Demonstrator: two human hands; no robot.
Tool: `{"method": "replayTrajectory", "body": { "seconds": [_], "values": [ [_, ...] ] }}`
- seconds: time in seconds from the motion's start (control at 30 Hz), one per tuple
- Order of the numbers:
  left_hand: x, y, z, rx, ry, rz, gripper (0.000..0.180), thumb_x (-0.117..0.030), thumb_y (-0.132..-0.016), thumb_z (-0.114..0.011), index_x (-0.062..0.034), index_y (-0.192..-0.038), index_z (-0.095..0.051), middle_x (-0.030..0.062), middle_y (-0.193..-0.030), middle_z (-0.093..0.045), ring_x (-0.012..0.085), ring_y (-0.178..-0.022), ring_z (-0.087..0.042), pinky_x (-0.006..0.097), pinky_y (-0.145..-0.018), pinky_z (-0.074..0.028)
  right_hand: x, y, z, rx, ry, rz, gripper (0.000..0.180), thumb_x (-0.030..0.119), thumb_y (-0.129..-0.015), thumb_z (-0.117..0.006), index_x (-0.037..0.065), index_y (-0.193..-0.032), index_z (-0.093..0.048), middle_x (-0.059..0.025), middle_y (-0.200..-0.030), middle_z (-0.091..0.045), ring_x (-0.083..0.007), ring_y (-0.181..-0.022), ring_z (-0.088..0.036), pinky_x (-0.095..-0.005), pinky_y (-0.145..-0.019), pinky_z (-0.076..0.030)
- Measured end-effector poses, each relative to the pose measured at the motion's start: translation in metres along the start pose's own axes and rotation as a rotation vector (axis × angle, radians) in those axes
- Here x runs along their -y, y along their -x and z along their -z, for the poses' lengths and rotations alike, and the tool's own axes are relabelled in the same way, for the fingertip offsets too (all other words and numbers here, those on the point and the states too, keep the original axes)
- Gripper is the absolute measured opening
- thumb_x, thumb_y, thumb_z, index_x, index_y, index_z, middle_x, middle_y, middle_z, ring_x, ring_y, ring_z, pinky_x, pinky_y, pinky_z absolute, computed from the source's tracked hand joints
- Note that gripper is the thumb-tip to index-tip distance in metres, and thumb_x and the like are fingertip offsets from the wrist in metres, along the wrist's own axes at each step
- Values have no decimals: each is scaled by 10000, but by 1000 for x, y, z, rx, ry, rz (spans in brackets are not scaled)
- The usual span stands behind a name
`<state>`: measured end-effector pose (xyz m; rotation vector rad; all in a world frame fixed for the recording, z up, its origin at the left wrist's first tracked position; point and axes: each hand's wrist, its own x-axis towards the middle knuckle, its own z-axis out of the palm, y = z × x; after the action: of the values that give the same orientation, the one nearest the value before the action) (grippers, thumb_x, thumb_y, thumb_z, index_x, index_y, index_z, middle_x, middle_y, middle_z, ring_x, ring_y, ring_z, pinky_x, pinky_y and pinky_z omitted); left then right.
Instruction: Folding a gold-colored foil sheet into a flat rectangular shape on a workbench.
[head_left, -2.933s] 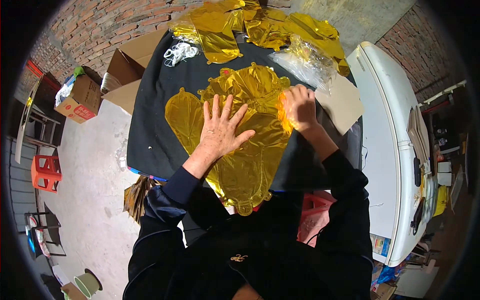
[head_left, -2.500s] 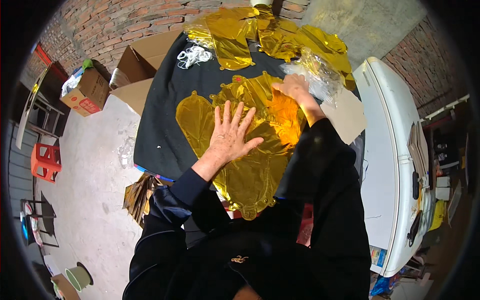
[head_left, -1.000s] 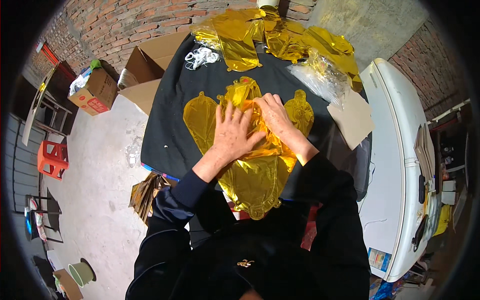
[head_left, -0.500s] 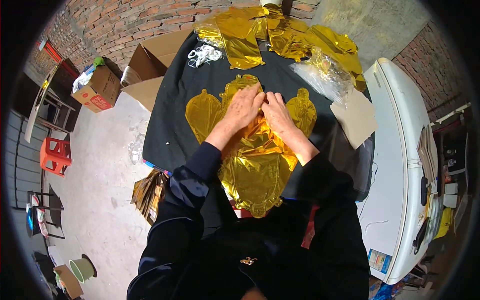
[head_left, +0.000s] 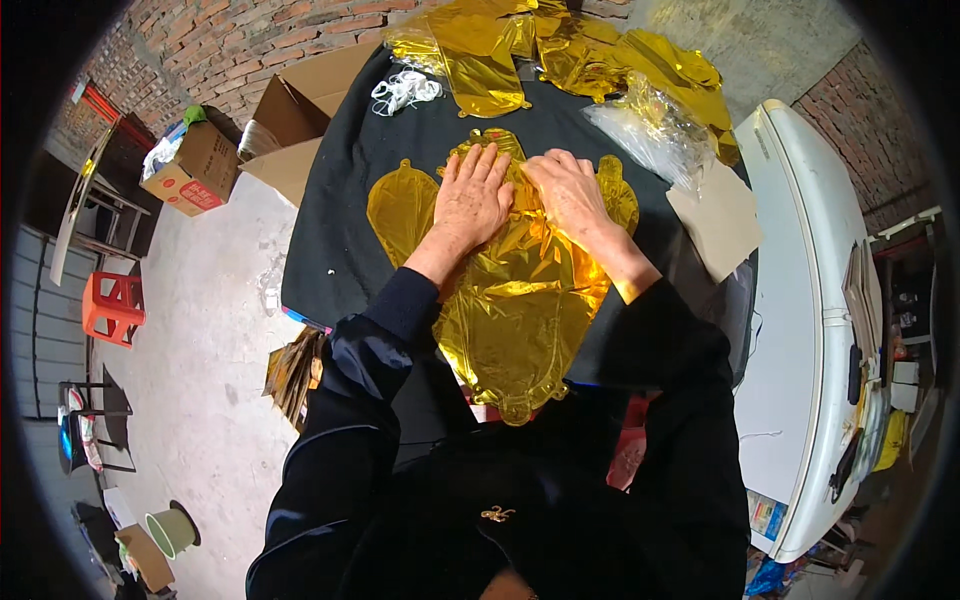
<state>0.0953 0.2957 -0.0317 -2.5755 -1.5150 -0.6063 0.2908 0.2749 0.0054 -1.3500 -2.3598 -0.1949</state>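
Hands pressed flat on a gold foil balloon that lay deflated on the black cloth table. Its long axis ran away from the person toward the brick wall. The left hand rested palm down, fingers together and straight, on the upper middle. The right hand lay just beside it, touching it, fingers extended, equally near. More gold balloons were heaped beyond.

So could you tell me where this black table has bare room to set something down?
Bare cloth lies left of the gold balloon, and a strip between it and the white string. The far edge is crowded with gold foil; plastic bags and cardboard fill the right.
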Motion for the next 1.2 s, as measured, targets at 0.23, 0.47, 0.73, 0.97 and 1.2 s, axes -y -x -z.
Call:
{"method": "replayTrajectory", "body": {
  "seconds": [0.23,0.47,0.73,0.97,1.2],
  "values": [
    [1,3,-1,-36,-20,6,541,-349,-1031,-408,-109,-1516,-433,145,-1588,-390,326,-1486,-323,485,-1227,-212,5,12,3,13,60,62,354,109,-878,-633,70,-1227,-678,-28,-1297,-638,-285,-1261,-505,-425,-1007,-396],
    [4,-2,3,9,-13,-11,564,-356,-1018,-380,-109,-1524,-421,142,-1604,-363,343,-1497,-294,509,-1231,-174,21,22,24,-20,51,131,138,108,-845,-654,45,-958,-700,-45,-1038,-662,-265,-1160,-555,-399,-963,-425],
    [-12,-12,-2,46,-8,-119,528,-439,-1077,-323,-216,-1550,-397,78,-1607,-372,284,-1518,-267,550,-1223,-177,22,25,20,-61,45,124,99,122,-844,-667,51,-913,-675,-51,-944,-637,-247,-1036,-569,-383,-888,-434],
    [-18,-10,-2,53,-75,-107,569,-500,-1076,-291,-241,-1581,-336,73,-1641,-314,295,-1529,-245,589,-1218,-153,11,36,20,-69,28,85,151,138,-866,-683,58,-993,-672,-46,-992,-658,-255,-1044,-579,-391,-884,-446],
    [-20,-12,-6,25,-54,-110,580,-505,-1068,-297,-232,-1576,-354,69,-1632,-337,285,-1525,-258,589,-1219,-137,-23,72,40,-176,-26,-17,234,57,-845,-710,45,-1070,-646,-115,-1020,-655,-333,-996,-594,-437,-887,-471]
  ]
}}
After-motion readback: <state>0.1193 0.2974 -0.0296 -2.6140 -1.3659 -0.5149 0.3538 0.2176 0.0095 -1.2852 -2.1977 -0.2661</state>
